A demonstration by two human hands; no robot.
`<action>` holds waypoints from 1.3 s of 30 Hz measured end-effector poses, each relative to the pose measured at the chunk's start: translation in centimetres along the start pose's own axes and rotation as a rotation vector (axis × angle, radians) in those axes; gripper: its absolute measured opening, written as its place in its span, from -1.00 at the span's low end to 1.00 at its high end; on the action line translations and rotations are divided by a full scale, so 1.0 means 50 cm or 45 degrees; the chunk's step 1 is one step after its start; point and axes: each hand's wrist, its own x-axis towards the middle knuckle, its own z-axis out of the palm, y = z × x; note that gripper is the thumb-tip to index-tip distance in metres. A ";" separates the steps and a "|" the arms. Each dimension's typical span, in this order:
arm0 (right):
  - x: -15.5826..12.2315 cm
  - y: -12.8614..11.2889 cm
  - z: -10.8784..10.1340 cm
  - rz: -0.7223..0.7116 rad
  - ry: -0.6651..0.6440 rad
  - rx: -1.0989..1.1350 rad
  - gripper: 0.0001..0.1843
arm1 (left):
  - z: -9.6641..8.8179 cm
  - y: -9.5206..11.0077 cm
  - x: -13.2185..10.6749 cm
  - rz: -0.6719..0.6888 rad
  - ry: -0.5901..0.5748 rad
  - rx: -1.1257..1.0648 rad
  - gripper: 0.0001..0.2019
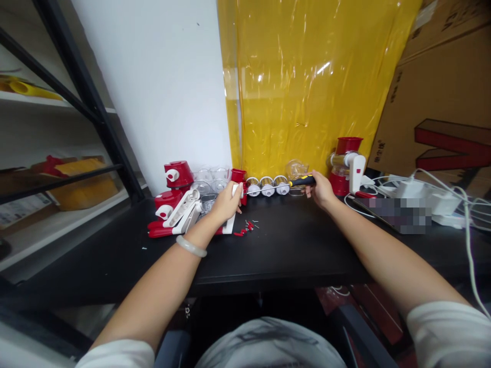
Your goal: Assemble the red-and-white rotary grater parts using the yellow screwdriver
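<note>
My right hand [322, 190] is closed around a screwdriver [302, 181] with a black and yellow handle. Its thin shaft points left, and the tip reaches a white plastic part [238, 190] that my left hand [227, 202] grips. Fingers hide most of that part. Just below my left hand, small screws and red pieces [247, 228] lie scattered on the black table [291, 240]. Behind the shaft stand several metal drums [267, 187] with white rims. To the left are white crank arms with red handles [180, 217], partly behind my left arm.
Red grater bodies [178, 175] and clear plastic cups [219, 176] stand at the back left. An assembled red and white rotary grater [347, 166] is at the back right. Further right are a dark tablet-like device [391, 212], white chargers and cables [445, 202], and a large cardboard box [441, 92].
</note>
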 end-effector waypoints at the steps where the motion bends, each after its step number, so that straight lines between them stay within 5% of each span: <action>1: -0.001 0.000 0.001 -0.008 0.001 -0.013 -0.58 | 0.000 0.000 0.000 -0.002 -0.001 -0.004 -0.60; 8: -0.006 0.001 0.002 -0.017 0.043 -0.138 -0.52 | 0.000 0.001 -0.001 -0.005 -0.001 0.006 -0.61; 13: 0.000 -0.002 0.002 0.116 0.043 0.035 -0.56 | 0.000 0.000 0.000 -0.006 -0.010 0.042 -0.61; 21: 0.002 -0.003 -0.002 0.073 0.031 0.075 -0.75 | 0.000 0.002 -0.001 0.011 -0.013 0.047 -0.61; 39: -0.005 -0.005 0.007 0.070 0.056 -0.008 -0.76 | -0.002 0.001 -0.003 0.016 -0.023 0.015 -0.61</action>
